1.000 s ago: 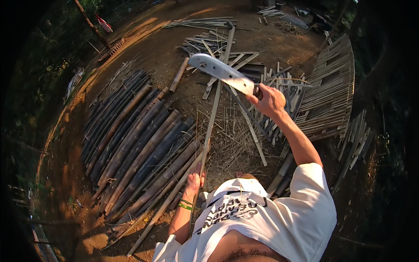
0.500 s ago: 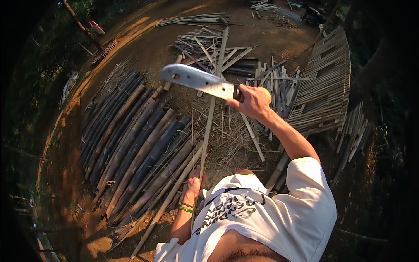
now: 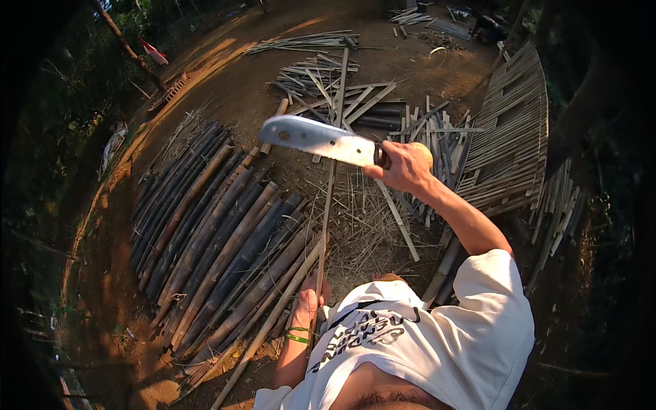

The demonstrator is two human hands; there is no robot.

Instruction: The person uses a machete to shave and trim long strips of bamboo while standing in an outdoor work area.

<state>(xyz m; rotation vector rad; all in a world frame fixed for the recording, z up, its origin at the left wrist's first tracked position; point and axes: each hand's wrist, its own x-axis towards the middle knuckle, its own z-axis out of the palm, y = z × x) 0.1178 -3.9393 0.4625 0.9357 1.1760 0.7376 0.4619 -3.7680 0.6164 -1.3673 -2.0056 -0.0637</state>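
Observation:
My right hand (image 3: pixel 404 168) is closed around the dark, round-ended handle of a machete (image 3: pixel 318 139). Its broad steel blade, with several holes in it, points left and crosses above a long bamboo strip (image 3: pixel 329 212). That strip runs from close to my body away toward the far piles. Low and left of my shirt, my left hand (image 3: pixel 309 301) grips the near part of the strip; its fingers are partly hidden. Green bands circle the left wrist.
Dark bamboo poles (image 3: pixel 232 253) lie side by side on the left. Thin shavings (image 3: pixel 365 229) cover the ground ahead. Split strips (image 3: pixel 437 147) are heaped beyond, beside a slatted bamboo panel (image 3: pixel 506 137) on the right. A red-and-white cloth (image 3: pixel 154 52) hangs far left.
The strip has turned and now shows a narrower, darker side. My right hand and the machete sit slightly farther right and lower. A curled, pale sliver has appeared at the far right.

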